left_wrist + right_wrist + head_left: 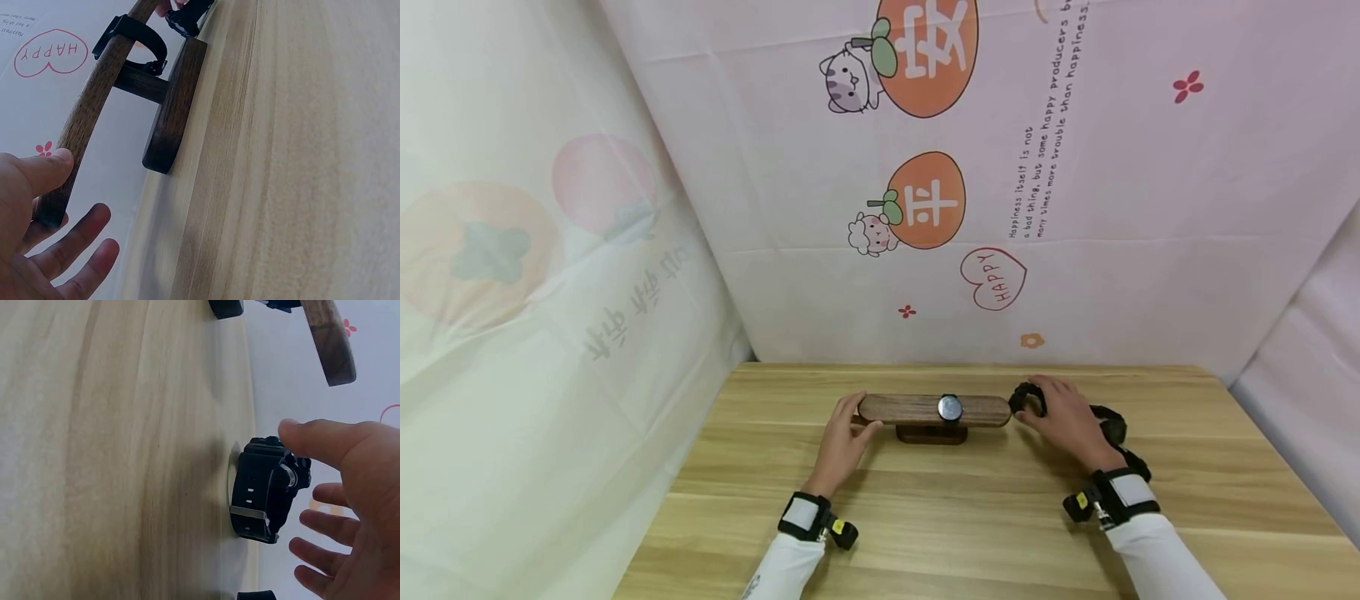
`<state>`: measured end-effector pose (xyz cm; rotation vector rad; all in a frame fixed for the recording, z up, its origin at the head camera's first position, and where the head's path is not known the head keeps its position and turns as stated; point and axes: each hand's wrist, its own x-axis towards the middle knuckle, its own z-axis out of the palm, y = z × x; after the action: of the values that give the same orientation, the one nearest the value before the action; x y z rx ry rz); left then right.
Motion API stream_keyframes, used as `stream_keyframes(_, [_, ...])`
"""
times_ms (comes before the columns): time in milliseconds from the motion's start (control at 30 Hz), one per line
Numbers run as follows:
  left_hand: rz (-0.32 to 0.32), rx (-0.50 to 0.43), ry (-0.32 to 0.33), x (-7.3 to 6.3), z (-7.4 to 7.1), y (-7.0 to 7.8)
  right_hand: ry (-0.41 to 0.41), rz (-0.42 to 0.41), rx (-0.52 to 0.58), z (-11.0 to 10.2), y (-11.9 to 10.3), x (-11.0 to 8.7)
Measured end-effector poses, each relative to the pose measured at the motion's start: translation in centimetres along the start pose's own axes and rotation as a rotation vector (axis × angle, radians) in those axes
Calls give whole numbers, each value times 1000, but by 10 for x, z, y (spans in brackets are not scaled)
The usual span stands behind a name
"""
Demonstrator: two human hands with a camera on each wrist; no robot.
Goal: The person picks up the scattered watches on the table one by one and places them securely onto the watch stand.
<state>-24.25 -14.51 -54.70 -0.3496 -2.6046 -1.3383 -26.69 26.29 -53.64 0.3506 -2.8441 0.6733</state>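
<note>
A dark wooden watch stand (895, 408) has a rounded bar on a short post and base. A round-faced watch (950, 407) with a black strap is looped around its bar. My left hand (842, 448) pinches the bar's left end between thumb and index finger; the other fingers spread free in the left wrist view. Right of the stand, a chunky black watch (259, 490) with a buckled strap sits on the table. Beside it is my right hand (1070, 423), thumb near the watch's upper edge and fingers loosely bent; whether they touch cannot be told.
More black watches (1111, 425) lie to the right, partly behind the right hand and wrist. The wooden tabletop (955, 517) stretches toward me. A white printed cloth (820, 308) hangs along the table's back edge, with more cloth at both sides.
</note>
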Motion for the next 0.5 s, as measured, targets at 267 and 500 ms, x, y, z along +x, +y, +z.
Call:
stream_keyframes(267, [3,-14,-6,-1,-1,0,-33,12,-28,6,1,6])
stream_keyframes(500, [-1,-3,0,-1,-1,0,-71,26,-57,7,-2,7])
